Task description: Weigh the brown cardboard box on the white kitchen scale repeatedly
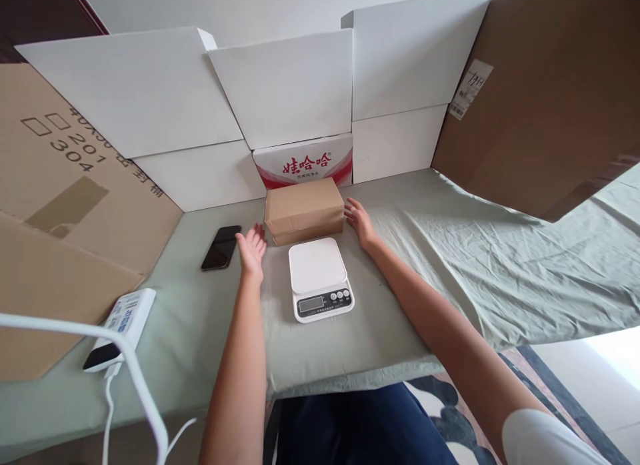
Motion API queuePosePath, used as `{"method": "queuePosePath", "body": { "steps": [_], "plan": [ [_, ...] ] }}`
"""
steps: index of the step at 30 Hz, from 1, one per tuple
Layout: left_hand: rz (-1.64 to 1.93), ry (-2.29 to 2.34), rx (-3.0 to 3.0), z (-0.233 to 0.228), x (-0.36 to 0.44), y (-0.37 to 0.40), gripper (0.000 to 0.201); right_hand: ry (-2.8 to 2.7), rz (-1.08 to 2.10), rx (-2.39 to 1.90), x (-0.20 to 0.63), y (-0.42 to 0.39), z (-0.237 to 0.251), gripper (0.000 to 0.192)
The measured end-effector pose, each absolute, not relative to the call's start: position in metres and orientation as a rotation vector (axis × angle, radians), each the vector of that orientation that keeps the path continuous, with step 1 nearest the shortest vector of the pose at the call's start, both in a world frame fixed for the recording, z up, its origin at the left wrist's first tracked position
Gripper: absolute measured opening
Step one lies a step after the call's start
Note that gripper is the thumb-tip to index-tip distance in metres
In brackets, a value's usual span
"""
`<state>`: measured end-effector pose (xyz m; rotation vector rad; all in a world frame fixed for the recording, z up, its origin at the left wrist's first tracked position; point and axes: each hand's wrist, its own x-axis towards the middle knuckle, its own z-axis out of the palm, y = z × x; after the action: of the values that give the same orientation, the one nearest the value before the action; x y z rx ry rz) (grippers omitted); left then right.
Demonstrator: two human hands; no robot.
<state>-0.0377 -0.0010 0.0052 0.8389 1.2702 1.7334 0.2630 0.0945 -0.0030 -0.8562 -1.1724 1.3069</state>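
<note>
Cardboard sheets (65,205) lean along the person's left, printed with numbers, and a second brown sheet (545,91) with a white label stands tilted on the right. White boxes (280,85) form a wall at the back, their flaps raised. Worktop (440,251) is covered in a wrinkled pale green cloth. A white carton with red characters (306,161) sits low at the centre of the back wall.

Brown parcel (304,209) lies on the cloth just in front of that red-lettered carton, touching or nearly touching it; cannot tell which. It lies flat, long side facing the person.

White kitchen scale (320,278) sits just in front of the parcel, platform bare, display and buttons toward the person.

Left hand (251,250) is raised beside the parcel's left end, palm turned inward, fingers (257,233) spread wide and holding nothing; a small gap shows between them and the parcel. Right hand (361,223) is at the parcel's right end, fingers loosely extended, open, tips at or just beside the cardboard; contact cannot be confirmed.

White power bank (123,326) lies near the worktop's left front edge, a white cable (135,378) running from it. Black phone (221,247) lies face up left of the left hand, apart from it
</note>
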Motion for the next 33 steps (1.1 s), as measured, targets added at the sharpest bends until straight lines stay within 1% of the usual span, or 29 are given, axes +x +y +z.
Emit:
{"method": "queuePosePath", "body": {
  "steps": [2,5,10,14,17,20,22,25,33],
  "plan": [
    [1.625,1.305,0.876,0.001,-0.029,0.004,0.089,-1.280,1.324,-0.753,0.250,0.085,-0.003,0.061],
    [1.546,1.313,0.952,-0.002,-0.020,0.008,0.091,-1.387,1.270,-0.655,0.240,0.076,0.000,0.061],
    [1.588,1.314,1.032,0.011,-0.014,0.002,0.099,-1.489,1.095,-0.654,0.238,0.064,0.020,0.068],
    [1.758,1.217,1.197,0.026,-0.005,-0.042,0.101,-1.545,0.936,-0.597,0.247,0.032,0.041,0.078],
    [1.793,1.198,1.193,0.021,0.006,-0.098,0.097,-1.611,0.892,-0.608,0.265,-0.009,0.039,0.082],
    [1.762,1.248,1.099,0.006,0.015,-0.145,0.096,-1.654,0.929,-0.656,0.283,-0.046,0.023,0.078],
    [1.756,1.264,1.063,-0.001,0.019,-0.159,0.095,-1.649,0.963,-0.679,0.288,-0.058,0.013,0.074],
    [1.757,1.276,1.052,-0.003,0.020,-0.159,0.097,-1.618,0.972,-0.703,0.287,-0.061,0.007,0.071],
    [1.756,1.331,1.032,0.000,0.017,-0.151,0.098,-1.582,0.988,-0.733,0.283,-0.056,0.011,0.064]
  ]
}}
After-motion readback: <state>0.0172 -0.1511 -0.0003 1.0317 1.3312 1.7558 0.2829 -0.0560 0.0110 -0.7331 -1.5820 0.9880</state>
